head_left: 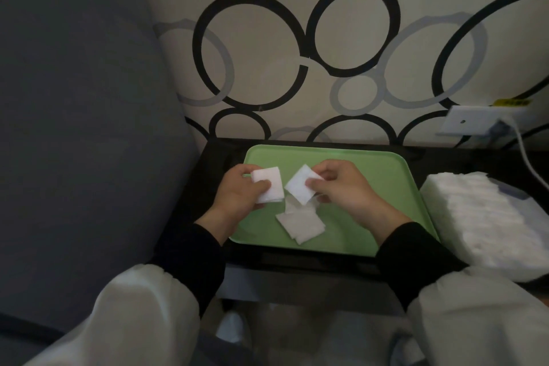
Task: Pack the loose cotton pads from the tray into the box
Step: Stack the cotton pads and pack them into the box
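Currently both hands are over the green tray [386, 175], which sits on a dark counter [214, 163]. The left hand [237, 190] grips a small stack of cotton pads [271, 186]: thumb on top, the other fingers [237, 171] curled round the far and under side, stack roughly flat. The right hand [347, 187] pinches a single cotton pad [300, 187] by its right corner between thumb and forefinger, with the pad turned diamond-wise and tilted. The two held pieces are just beside each other, near corners almost meeting; cannot tell if they touch.

Just below and toward the person from both sets of fingers, a few loose cotton pads [300, 226] lie overlapping on the tray floor, between the wrists. One more pad shows partly under the right-hand pad, count unclear.

Well to the right of the right fingers, off the tray and on the counter, is the box [481, 217], filled with white ridged rows of packed pads; its walls are hard to make out.

Both forearms wear black cuffs [416, 255] under white oversleeves [142, 315].

Beyond the fingers is a wall with a black and grey ring pattern [267, 53]. Far right of them there is a white wall socket [472, 123] with a white cable [525, 154] running down. Left of the left fingers is a grey upholstered cushion [74, 98], touching the counter edge.
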Action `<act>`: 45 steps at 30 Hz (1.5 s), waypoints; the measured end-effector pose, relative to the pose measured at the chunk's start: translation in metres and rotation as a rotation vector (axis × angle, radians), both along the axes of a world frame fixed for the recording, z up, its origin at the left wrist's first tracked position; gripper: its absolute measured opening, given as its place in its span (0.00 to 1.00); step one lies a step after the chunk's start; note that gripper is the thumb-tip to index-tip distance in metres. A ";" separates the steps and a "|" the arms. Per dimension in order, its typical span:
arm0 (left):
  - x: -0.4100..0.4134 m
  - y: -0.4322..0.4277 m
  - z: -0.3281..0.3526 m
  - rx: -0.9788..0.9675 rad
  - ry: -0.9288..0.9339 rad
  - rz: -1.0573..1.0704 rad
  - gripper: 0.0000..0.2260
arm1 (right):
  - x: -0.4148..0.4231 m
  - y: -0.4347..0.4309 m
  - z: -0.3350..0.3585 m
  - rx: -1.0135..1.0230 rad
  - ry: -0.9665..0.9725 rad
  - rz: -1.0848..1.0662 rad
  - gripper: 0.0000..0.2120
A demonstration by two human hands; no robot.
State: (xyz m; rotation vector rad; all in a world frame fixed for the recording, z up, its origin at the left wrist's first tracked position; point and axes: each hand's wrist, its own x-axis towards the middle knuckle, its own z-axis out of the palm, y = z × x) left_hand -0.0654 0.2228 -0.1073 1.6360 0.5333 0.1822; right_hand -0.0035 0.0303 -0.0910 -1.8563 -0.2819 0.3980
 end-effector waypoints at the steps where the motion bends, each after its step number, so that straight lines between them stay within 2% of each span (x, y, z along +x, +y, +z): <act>1: 0.000 -0.001 0.000 -0.016 0.002 -0.003 0.13 | 0.000 -0.004 0.003 0.079 0.047 0.025 0.05; 3: 0.001 -0.006 0.001 -0.030 0.018 -0.048 0.13 | 0.000 -0.011 0.006 0.194 0.138 0.091 0.06; 6: 0.000 -0.011 0.003 -0.054 0.045 -0.178 0.12 | -0.004 -0.016 0.009 0.232 0.217 0.198 0.09; 11: -0.003 -0.030 0.010 -0.022 0.037 -0.346 0.05 | -0.005 -0.023 0.013 0.169 0.118 0.126 0.14; 16: -0.006 -0.040 0.017 -0.037 0.021 -0.390 0.06 | -0.002 -0.028 0.011 0.108 0.090 0.063 0.16; 24: -0.008 -0.047 0.024 -0.220 0.036 -0.342 0.11 | -0.003 -0.025 0.011 0.065 0.048 0.024 0.17; 29: -0.008 -0.042 0.018 -0.114 -0.009 -0.361 0.08 | -0.002 -0.015 0.006 0.006 -0.015 -0.015 0.15; 32: -0.004 -0.032 0.012 -0.092 -0.011 -0.222 0.08 | 0.003 -0.009 -0.004 -0.089 -0.112 -0.110 0.05; 34: -0.002 -0.021 0.009 -0.082 -0.003 -0.146 0.11 | 0.007 -0.011 -0.012 -0.210 -0.179 -0.132 0.03; 37: -0.002 -0.007 0.004 -0.086 0.002 -0.080 0.11 | 0.010 -0.011 -0.026 -0.376 -0.171 -0.057 0.05; 42: -0.005 0.005 0.002 -0.052 0.017 -0.080 0.07 | 0.007 0.002 -0.033 -0.553 -0.157 0.010 0.18; 45: -0.007 0.007 0.002 -0.041 0.012 -0.094 0.06 | 0.005 0.011 -0.034 -0.660 -0.193 0.040 0.18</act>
